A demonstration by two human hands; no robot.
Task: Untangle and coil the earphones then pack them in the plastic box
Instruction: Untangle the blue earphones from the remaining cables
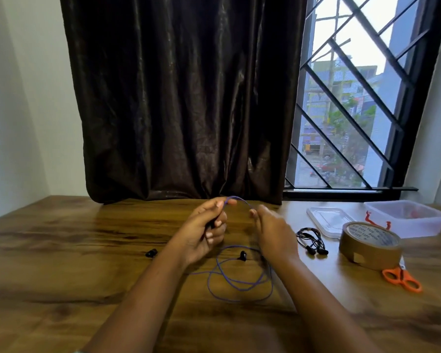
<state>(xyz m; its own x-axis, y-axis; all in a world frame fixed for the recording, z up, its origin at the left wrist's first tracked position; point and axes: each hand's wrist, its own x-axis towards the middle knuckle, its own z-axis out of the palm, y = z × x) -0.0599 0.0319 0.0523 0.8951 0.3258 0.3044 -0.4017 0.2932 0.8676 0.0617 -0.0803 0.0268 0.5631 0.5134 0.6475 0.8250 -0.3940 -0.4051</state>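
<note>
1. While both hands are raised just above the brown wood-grain table (61,250), a short arc of the thin purple earphone cable (239,288) spans the gap between them.
2. The left hand (206,230) pinches the cable at the top with thumb and forefinger. Its other fingers curl round a dark part lower down.
3. The right hand (273,230) is blurred and seen from the back. Its fingertips pinch the other end of the arc, and I cannot tell how the remaining fingers lie.
4. The rest of the cable lies in loose loops on the table, under and between the 2 wrists.
5. 1 small black earbud (242,256) lies within the loops. The other black earbud (151,253) lies apart, left of the left wrist.
6. A coiled bundle of black earphones (312,240) lies on the table between the right hand and a brown packing-tape roll (369,244).
7. The clear rectangular plastic box (407,220) stands open at the far right. Its clear lid (326,220) lies flat just left of it. Something red shows at the box, too unclear to name.
8. Orange-handled scissors (402,278) lie just beside the tape roll, on the near side.
9. A dark brown curtain (178,98) hangs behind the table, beside a black diagonal window grille (367,98).
</note>
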